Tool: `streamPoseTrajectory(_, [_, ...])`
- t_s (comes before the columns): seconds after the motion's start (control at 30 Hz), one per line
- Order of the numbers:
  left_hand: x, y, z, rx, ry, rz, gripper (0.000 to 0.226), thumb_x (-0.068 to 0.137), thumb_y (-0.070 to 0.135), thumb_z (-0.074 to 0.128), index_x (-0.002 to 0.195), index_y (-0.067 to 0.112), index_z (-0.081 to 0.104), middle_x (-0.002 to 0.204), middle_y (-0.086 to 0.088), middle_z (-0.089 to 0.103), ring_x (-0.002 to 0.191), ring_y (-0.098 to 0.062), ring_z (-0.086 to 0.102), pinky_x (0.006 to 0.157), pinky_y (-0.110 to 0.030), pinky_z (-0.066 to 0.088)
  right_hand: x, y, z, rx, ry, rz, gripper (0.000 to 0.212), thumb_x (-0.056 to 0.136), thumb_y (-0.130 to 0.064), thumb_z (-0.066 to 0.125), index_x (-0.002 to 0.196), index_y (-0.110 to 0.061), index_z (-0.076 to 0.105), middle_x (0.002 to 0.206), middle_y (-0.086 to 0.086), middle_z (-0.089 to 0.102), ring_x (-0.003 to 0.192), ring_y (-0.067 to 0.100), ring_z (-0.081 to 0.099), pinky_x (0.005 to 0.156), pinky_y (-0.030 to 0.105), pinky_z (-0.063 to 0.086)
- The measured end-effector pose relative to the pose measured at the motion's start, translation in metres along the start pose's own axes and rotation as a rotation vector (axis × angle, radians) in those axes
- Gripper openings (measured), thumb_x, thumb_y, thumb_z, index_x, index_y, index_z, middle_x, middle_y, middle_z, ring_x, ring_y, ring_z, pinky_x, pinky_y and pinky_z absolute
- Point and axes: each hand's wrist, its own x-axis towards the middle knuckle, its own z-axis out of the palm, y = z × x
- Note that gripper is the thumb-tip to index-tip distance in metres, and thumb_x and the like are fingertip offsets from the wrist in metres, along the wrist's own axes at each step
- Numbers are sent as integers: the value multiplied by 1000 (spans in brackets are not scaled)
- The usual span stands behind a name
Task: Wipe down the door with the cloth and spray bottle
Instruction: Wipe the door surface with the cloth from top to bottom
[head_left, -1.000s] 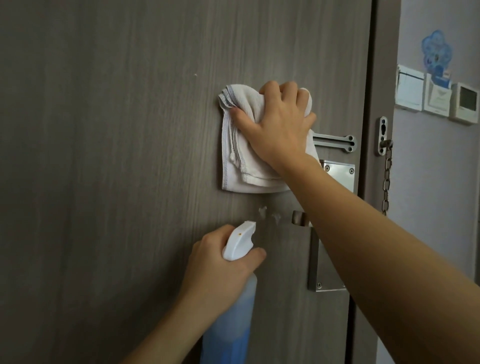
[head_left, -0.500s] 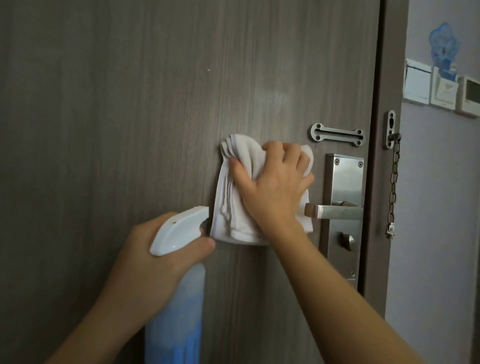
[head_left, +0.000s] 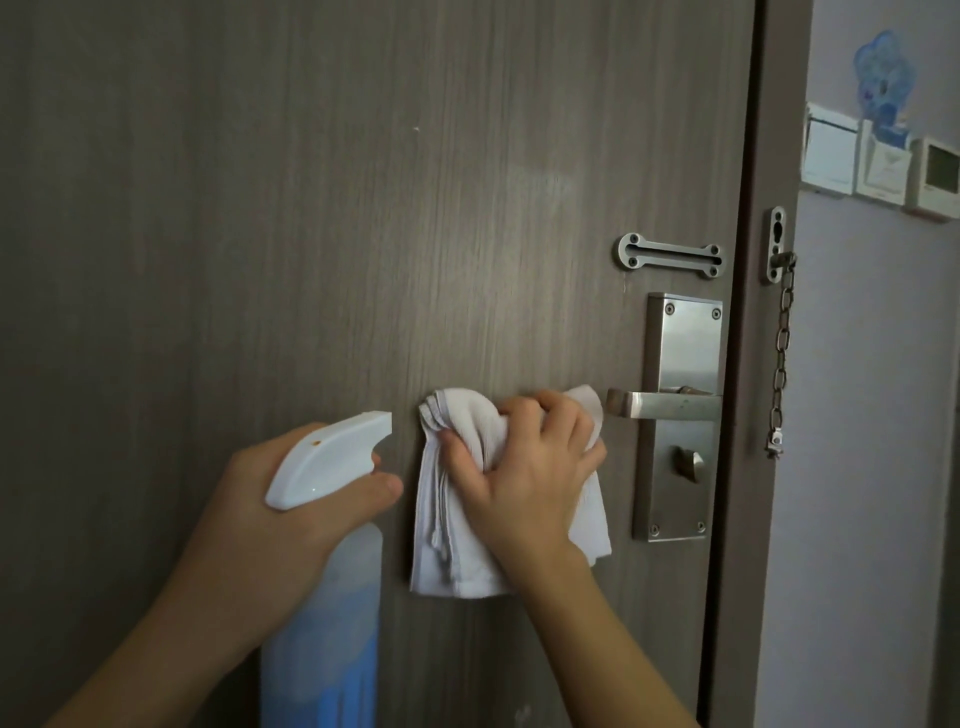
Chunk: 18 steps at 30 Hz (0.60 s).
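Fingers (head_left: 540, 415) of the right hand (head_left: 524, 483) are curled into the white cloth (head_left: 467, 519), bunching its upper part and pressing it flat against the door (head_left: 311, 208); the thumb lies on the cloth's left folds. Fingers of the left hand (head_left: 270, 525) are wrapped around the neck of the spray bottle (head_left: 327, 597), with the thumb lying under its white head (head_left: 327, 457).

Door: a wide, grey-brown wood-grain panel that fills most of the view. Its frame (head_left: 769, 156) runs down the right side, with a pale wall (head_left: 872, 467) beyond it.

Spray bottle: translucent body holding blue liquid, held upright at lower left, nozzle aimed right toward the door surface, just beside the cloth's left edge but apart from it.

Cloth: folded, hanging below the right hand, located at handle height, left of the lock plate (head_left: 680, 415). Its upper right corner lies just beside the tip of the lever handle (head_left: 660, 405).

Lock plate: brushed metal, vertical, with the lever pointing left and a thumb-turn knob (head_left: 688, 462) below it.

Chain slide (head_left: 670, 257): a horizontal slotted bar mounted above the lock plate.

Door chain (head_left: 782, 353): hangs from a bracket on the frame.

Wall fittings: three white panels (head_left: 878, 161) at upper right, with a blue sticker (head_left: 883, 67) above them.
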Motion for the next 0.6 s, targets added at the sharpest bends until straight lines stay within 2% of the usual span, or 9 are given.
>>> streamPoseTrajectory(0.1, [-1, 3, -3, 48, 4, -4, 37, 54, 40, 96, 85, 31, 78, 83, 0, 78, 75, -8, 71, 64, -20, 56, 36, -11, 3, 10, -6, -33, 51, 79, -65, 55, 95, -17, 58, 110, 10, 52, 106, 29, 44, 86, 50, 35])
streamPoseTrajectory(0.2, [2, 0, -7, 99, 43, -32, 31, 65, 37, 86, 93, 24, 77, 89, -1, 78, 82, -15, 73, 71, -32, 53, 78, -21, 7, 26, 26, 3, 53, 79, -66, 55, 97, -17, 60, 111, 10, 53, 107, 30, 46, 86, 47, 32])
streamPoseTrajectory(0.33, [5, -3, -11, 99, 61, -47, 25, 73, 28, 85, 96, 23, 76, 91, 0, 79, 87, -19, 75, 73, -32, 53, 82, -20, 5, 22, -21, 18, 53, 78, -69, 55, 102, -21, 58, 114, 6, 51, 110, 27, 45, 87, 46, 32])
streamPoseTrajectory(0.43, [2, 0, -9, 75, 64, -42, 20, 74, 22, 85, 92, 24, 76, 88, 1, 79, 81, -11, 73, 71, -29, 51, 51, -9, -3, 2, -80, -7, 55, 78, -71, 55, 107, -24, 56, 120, 4, 49, 117, 26, 42, 92, 49, 34])
streamPoseTrajectory(0.5, [0, 2, -6, 59, 67, -42, 19, 74, 19, 85, 89, 26, 76, 86, 1, 78, 75, -7, 72, 68, -29, 50, 26, 0, -6, -29, -106, -39, 58, 79, -72, 56, 112, -24, 56, 128, 4, 48, 128, 27, 40, 99, 56, 34])
streamPoseTrajectory(0.6, [-4, 7, -1, 24, 77, -43, 19, 72, 13, 85, 82, 27, 76, 83, -3, 77, 69, -4, 68, 63, -24, 53, -9, 10, -9, -144, -146, -65, 70, 87, -75, 44, 134, -23, 49, 150, 10, 41, 149, 35, 20, 116, 68, 10])
